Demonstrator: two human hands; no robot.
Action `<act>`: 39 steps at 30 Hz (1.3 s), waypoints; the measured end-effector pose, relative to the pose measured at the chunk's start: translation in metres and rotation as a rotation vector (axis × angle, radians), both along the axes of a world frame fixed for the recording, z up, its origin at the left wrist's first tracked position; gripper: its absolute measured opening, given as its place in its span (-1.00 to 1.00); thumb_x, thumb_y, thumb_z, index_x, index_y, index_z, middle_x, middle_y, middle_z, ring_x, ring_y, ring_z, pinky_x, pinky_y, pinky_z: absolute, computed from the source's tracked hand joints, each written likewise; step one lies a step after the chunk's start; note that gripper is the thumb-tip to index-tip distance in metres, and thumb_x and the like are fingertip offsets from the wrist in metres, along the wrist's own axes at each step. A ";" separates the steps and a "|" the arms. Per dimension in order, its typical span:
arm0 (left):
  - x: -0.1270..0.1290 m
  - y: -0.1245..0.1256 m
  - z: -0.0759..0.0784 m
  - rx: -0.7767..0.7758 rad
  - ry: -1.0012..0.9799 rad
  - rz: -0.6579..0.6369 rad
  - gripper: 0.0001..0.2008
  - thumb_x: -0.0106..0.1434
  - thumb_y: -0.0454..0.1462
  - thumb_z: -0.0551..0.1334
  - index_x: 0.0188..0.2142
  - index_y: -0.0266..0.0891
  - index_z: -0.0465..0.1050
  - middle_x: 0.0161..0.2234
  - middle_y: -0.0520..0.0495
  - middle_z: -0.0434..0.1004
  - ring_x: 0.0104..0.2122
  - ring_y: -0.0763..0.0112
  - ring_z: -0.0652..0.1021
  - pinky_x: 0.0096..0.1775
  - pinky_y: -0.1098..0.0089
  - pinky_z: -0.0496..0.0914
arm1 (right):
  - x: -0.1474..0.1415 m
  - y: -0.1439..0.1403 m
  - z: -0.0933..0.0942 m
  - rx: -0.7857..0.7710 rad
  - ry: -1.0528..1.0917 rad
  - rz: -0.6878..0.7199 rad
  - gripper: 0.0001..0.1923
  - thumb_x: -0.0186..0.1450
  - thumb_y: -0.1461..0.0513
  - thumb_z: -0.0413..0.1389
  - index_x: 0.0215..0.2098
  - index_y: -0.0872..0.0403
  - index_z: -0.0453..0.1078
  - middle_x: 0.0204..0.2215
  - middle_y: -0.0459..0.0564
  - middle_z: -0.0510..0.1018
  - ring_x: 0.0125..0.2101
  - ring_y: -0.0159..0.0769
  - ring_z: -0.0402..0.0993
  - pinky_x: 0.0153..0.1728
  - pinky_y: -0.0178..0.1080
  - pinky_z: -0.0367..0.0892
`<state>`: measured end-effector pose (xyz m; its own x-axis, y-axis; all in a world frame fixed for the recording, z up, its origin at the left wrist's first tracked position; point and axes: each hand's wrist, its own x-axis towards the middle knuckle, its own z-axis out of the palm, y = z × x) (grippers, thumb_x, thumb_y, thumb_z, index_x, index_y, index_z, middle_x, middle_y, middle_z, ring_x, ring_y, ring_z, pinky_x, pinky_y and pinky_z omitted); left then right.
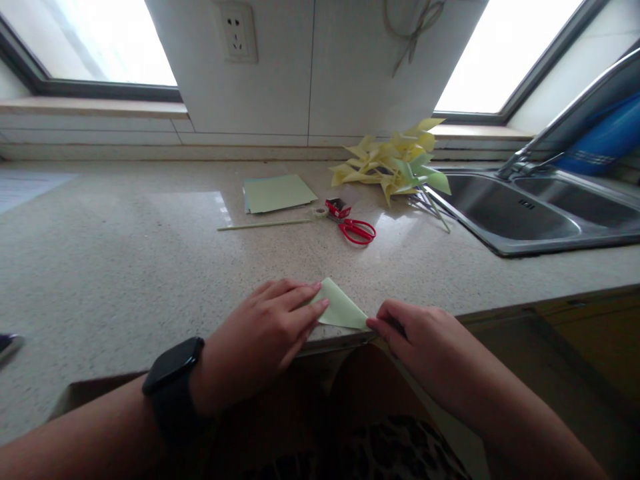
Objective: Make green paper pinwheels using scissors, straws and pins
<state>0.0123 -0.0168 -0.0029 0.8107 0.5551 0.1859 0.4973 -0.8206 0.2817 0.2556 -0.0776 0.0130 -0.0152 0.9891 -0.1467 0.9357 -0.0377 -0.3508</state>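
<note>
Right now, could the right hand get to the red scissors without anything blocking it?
Probably yes. The right hand pinches the folded green paper at the counter edge, and bare counter lies between it and the red scissors; it would need to stretch forward.

A speckled beige stone worktop [125, 253] runs under two bright windows [100, 40], and daylight reflects on it. Between the windows stands a white wall panel [310, 67] with a socket [239, 32]. On the right a steel sink [525, 210] with its tap [560, 120] is set in.
</note>
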 end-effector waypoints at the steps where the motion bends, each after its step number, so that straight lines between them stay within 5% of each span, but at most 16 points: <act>1: 0.000 0.001 0.000 0.001 -0.005 0.008 -0.63 0.45 -0.31 0.12 0.21 -0.20 0.41 0.22 -0.16 0.45 0.11 0.12 0.43 0.15 0.05 0.36 | 0.000 -0.001 0.001 0.012 -0.024 0.001 -0.70 0.41 0.10 0.03 -0.44 0.00 0.42 -0.49 -0.02 0.61 -0.53 -0.28 0.46 -0.49 -0.23 0.13; 9: 0.003 -0.006 0.000 0.067 0.068 0.045 -0.59 0.47 -0.18 0.11 0.24 -0.24 0.38 0.26 -0.19 0.40 0.16 0.08 0.39 0.18 0.01 0.32 | -0.001 -0.009 0.000 0.110 -0.106 -0.012 -0.84 0.37 0.12 0.10 -0.35 -0.01 0.38 -0.46 -0.08 0.57 -0.47 -0.20 0.50 -0.49 -0.20 0.24; 12: 0.005 -0.016 -0.003 0.141 0.112 0.065 -0.52 0.46 -0.13 0.12 0.27 -0.31 0.33 0.30 -0.26 0.34 0.22 0.01 0.36 0.18 0.00 0.32 | -0.004 -0.010 -0.004 0.288 -0.064 0.102 -0.94 0.36 0.26 0.11 -0.30 0.00 0.39 -0.36 -0.06 0.56 -0.31 -0.15 0.52 -0.31 -0.10 0.39; 19: 0.014 -0.034 -0.014 0.315 0.148 0.080 -0.49 0.41 -0.20 0.19 0.27 -0.40 0.29 0.29 -0.35 0.34 0.18 0.00 0.44 0.12 0.06 0.41 | -0.047 -0.009 -0.011 0.590 0.113 0.327 -0.65 0.40 0.38 -0.03 0.12 0.18 0.35 0.09 0.14 0.53 0.12 -0.14 0.42 0.15 0.00 0.39; 26: 0.021 -0.042 -0.022 0.507 0.135 0.133 -0.41 0.19 -0.45 0.13 0.24 -0.58 0.30 0.23 -0.44 0.40 0.17 -0.01 0.49 0.11 0.15 0.46 | -0.064 -0.001 -0.030 0.435 -0.051 0.341 -0.41 0.42 0.23 -0.09 0.35 0.37 0.14 0.33 0.30 0.24 0.34 -0.06 0.17 0.34 0.05 0.15; 32: 0.026 -0.053 -0.027 0.608 0.207 0.227 -0.35 0.14 -0.39 0.14 0.23 -0.68 0.31 0.21 -0.54 0.40 0.15 -0.13 0.51 0.13 0.08 0.46 | -0.052 -0.003 -0.032 0.384 -0.118 0.370 -0.35 0.46 0.07 -0.07 0.41 0.25 0.07 0.38 0.13 0.14 0.39 -0.18 0.03 0.39 -0.01 0.03; 39: 0.026 -0.053 -0.029 0.653 0.266 0.221 -0.38 0.17 -0.35 0.12 0.20 -0.70 0.34 0.19 -0.56 0.42 0.16 -0.14 0.50 0.17 0.08 0.43 | -0.036 -0.006 -0.040 0.407 -0.198 0.382 -0.29 0.45 0.03 -0.03 0.42 0.24 0.02 0.39 0.15 0.11 0.39 -0.17 0.01 0.40 0.02 0.02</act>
<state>0.0382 -0.0697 -0.0323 0.7566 0.5540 0.3473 0.6537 -0.6528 -0.3827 0.2192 -0.0834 -0.0273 -0.3923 0.8962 0.2071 0.9056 0.4158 -0.0840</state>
